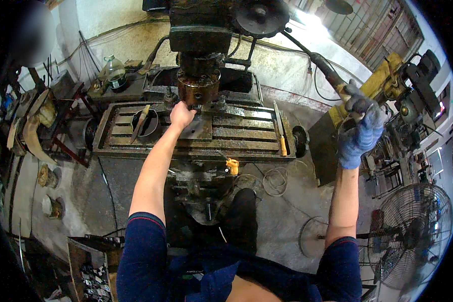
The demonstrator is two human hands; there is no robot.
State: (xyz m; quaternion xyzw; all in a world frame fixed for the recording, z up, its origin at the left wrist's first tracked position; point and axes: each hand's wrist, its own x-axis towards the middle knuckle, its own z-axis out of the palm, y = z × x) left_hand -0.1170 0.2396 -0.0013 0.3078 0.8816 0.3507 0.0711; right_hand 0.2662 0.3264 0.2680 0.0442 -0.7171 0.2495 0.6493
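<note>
My left hand (182, 116), bare, is closed just below the milling machine's round spindle head (199, 86). It is over a flat metal plate (199, 128) on the slotted machine table (131, 133); what its fingers hold, if anything, is hidden. Raised on the right, my right hand (360, 126) wears a blue-grey knit glove. Its fingers wrap round the end of a long lever (327, 70) that slopes down from the machine's head. Left of my bare hand, a round bowl (148, 124) stands on the table with a brush (141, 121) lying across it.
A file with a yellow handle (283, 145) lies along the table's right end. Below the table's front edge is a small yellow control box (232, 166). A caged floor fan (412, 231) stands at lower right. Coiled cable (275, 181) lies on the floor; a large bottle (116, 73) stands at back left.
</note>
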